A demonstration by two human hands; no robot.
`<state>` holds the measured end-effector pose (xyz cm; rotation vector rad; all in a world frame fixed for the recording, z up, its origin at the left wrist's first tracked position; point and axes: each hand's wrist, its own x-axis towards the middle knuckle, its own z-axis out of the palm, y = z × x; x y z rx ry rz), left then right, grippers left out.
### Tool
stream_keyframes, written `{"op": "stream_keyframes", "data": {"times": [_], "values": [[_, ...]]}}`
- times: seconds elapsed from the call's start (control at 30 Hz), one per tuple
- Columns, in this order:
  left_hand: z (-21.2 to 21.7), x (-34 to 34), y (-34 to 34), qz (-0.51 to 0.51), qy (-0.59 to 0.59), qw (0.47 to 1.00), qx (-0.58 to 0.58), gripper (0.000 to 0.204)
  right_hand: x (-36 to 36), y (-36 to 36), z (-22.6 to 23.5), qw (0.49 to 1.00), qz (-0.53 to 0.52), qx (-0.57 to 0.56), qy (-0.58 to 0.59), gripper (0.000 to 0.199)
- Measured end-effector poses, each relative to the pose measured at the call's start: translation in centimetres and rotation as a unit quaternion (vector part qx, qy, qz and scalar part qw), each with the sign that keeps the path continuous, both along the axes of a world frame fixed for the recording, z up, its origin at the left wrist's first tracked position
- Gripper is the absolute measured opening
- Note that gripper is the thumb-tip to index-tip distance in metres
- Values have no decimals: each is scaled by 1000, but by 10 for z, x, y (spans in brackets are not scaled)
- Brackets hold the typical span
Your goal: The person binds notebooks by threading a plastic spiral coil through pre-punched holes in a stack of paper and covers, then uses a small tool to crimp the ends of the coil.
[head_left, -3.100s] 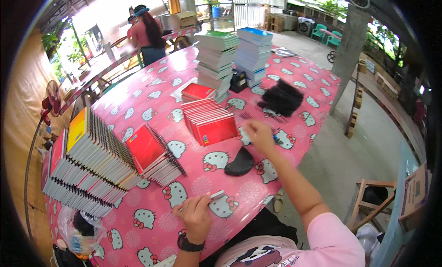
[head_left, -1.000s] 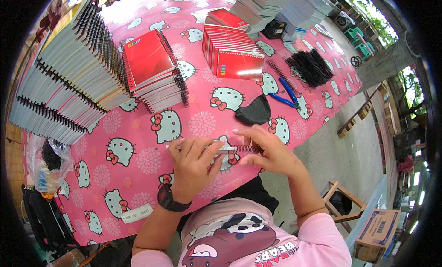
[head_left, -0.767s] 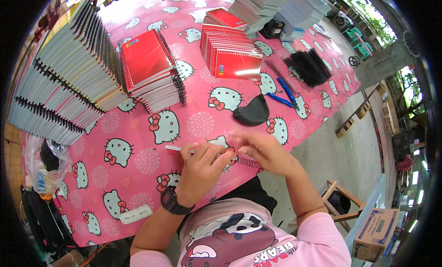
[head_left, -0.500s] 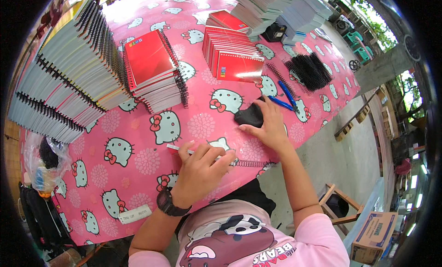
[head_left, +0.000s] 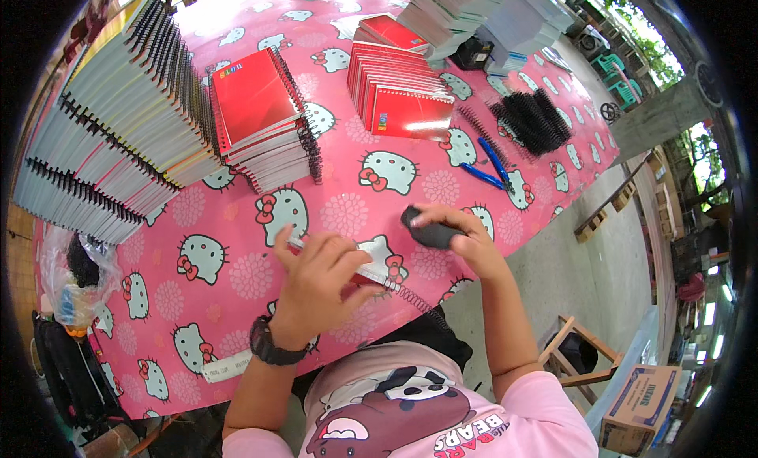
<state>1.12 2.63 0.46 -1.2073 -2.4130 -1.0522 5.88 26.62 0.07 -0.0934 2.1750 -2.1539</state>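
My left hand (head_left: 320,276), with a dark watch on its wrist, is closed over a thin red-covered notebook (head_left: 365,279) near the table's front edge. Most of the notebook is hidden under the fingers. A dark wire-like coil (head_left: 414,298) extends from the notebook's right end and hangs toward my lap. To the right, my right hand (head_left: 466,235) grips a black rounded pad (head_left: 433,232) between thumb and fingers, a little above the tabletop. What the pad is made of I cannot tell.
Red notebooks (head_left: 412,114) without coils lie fanned beyond my hands; coil-bound ones (head_left: 257,103) stack at left beside large bound books (head_left: 118,134). Blue-handled pliers (head_left: 493,166) and black coils (head_left: 533,122) lie at right. A pink patterned cloth (head_left: 237,316) covers the table.
My right hand has closed round the black pad and picked it up, drawing it nearer. My left hand has shifted left and turned the notebook, so the coil's free end points lower.
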Motion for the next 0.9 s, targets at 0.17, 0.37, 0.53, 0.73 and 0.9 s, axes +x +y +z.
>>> {"op": "stream_keyframes", "data": {"times": [0.17, 0.37, 0.53, 0.73, 0.9], "values": [[-6, -6, -8, -10, 2, 1000, -16, 30, 7, -19, 10, 987, 65, 143, -23, 74], [-11, -7, -7, -6, 4, 1000, 2, 39, 5, -26, 22, 990, 94, 75, 68, 54], [-16, -7, -6, 7, -24, 999, 47, 67, -3, -18, 19, 984, 45, 160, 66, 48], [-19, -5, -7, 71, -72, 969, 224, 69, -12, -21, 13, 968, -13, 246, 34, 49], [-56, -14, -25, 13, -356, 898, 259, 59, -5, -35, 18, 990, 137, 26, 38, 52]]}}
